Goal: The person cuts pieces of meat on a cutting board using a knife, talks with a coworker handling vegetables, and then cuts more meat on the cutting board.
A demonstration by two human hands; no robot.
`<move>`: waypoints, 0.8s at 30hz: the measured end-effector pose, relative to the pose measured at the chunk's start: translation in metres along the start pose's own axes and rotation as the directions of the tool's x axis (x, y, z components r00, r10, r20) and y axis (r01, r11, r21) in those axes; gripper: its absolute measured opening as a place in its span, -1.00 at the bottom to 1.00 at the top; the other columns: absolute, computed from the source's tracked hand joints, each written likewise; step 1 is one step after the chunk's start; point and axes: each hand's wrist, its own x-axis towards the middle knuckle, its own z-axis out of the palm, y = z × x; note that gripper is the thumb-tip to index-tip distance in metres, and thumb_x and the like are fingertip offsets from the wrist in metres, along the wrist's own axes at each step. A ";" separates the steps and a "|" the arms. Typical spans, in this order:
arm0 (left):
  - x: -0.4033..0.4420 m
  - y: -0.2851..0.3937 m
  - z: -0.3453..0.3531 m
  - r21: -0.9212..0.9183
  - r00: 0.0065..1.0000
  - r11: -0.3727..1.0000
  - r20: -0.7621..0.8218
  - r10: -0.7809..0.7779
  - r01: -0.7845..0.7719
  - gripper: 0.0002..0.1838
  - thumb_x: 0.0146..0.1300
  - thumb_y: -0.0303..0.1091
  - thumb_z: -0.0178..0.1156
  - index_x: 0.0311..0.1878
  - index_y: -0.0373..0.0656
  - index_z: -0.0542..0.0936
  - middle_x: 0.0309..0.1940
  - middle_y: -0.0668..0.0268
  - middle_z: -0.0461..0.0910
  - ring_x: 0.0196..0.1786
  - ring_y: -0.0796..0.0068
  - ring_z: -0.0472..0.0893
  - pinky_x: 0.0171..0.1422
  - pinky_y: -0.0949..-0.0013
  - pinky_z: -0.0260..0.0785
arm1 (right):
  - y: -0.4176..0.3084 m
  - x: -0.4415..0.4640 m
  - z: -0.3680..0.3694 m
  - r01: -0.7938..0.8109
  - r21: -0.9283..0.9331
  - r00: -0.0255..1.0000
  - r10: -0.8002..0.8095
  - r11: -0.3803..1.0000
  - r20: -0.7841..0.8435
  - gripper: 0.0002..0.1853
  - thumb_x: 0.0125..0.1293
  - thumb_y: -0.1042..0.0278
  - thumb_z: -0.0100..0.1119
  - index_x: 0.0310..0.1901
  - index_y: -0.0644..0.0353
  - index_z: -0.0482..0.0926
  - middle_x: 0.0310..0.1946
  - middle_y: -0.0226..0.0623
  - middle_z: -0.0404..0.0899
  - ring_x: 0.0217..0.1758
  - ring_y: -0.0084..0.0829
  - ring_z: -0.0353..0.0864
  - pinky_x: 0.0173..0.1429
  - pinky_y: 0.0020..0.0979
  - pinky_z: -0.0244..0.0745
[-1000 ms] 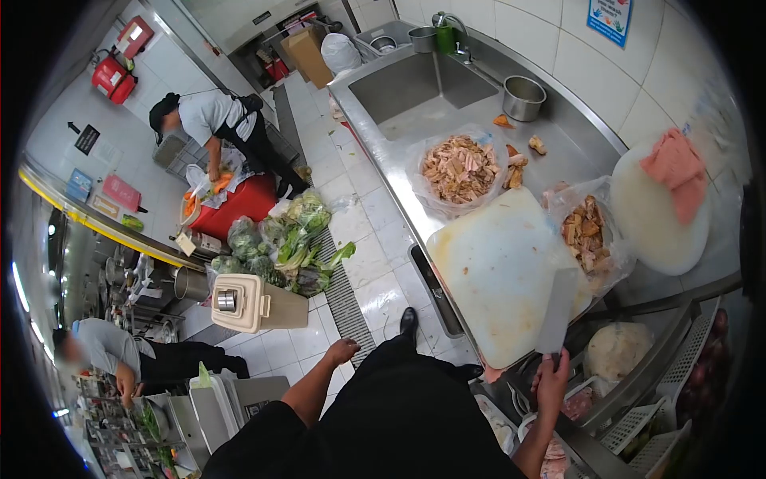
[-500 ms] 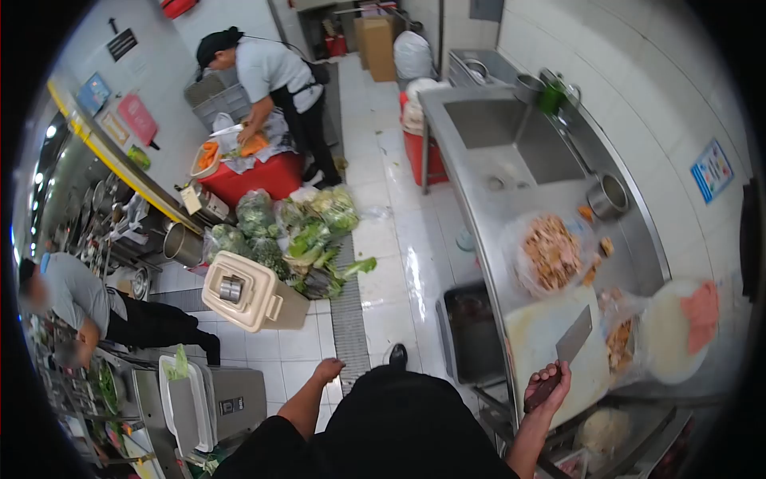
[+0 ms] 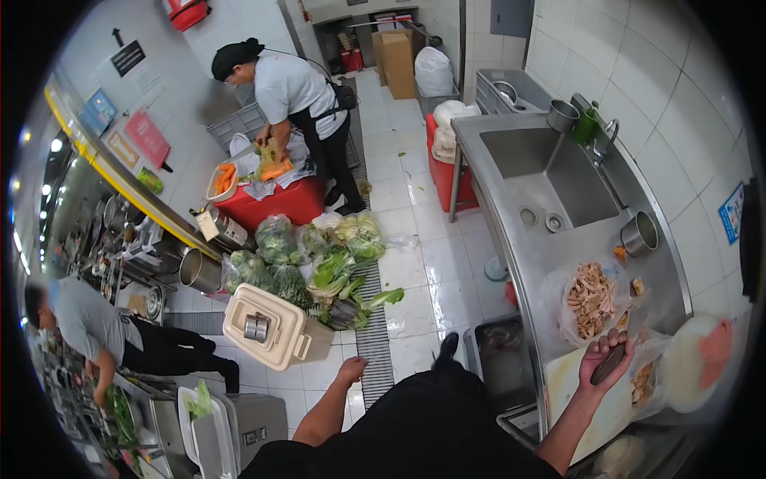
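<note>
My right hand (image 3: 604, 361) is closed round the dark handle of a cleaver (image 3: 611, 366). Its blade points away from me over the counter and is hard to make out against the metal. Below that hand lies a white cutting board (image 3: 578, 391). Just beyond the board is an open plastic bag of chopped meat (image 3: 590, 299), and a second bag of meat pieces (image 3: 643, 375) sits to the right. My left hand (image 3: 351, 369) hangs over the floor with its fingers curled in, and nothing shows in it.
A steel counter (image 3: 523, 279) with a sink (image 3: 550, 172) runs along my right. Bagged vegetables (image 3: 319, 263) and a lidded beige bin (image 3: 275, 327) stand on the floor to the left. One co-worker (image 3: 295, 96) handles carrots at a red container; another (image 3: 96, 319) bends at far left.
My right hand has moved right and forward with the cleaver, from above the board towards the meat bags. My view has shifted, and my foot has stepped forward. The far co-worker's hands have moved.
</note>
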 end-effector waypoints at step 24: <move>0.105 0.186 -0.087 -0.271 0.959 0.958 -0.231 -0.162 0.096 -0.65 0.39 -0.03 0.16 0.09 -0.02 0.54 -0.12 0.34 0.59 -0.23 0.38 0.60 -0.13 0.18 0.49 | 0.281 0.312 0.111 -0.489 -0.621 0.850 0.494 0.613 -0.182 -0.79 0.38 0.28 0.17 -0.25 0.29 0.52 -0.45 -0.16 0.61 -0.36 -0.20 0.68 -0.14 -0.16 0.63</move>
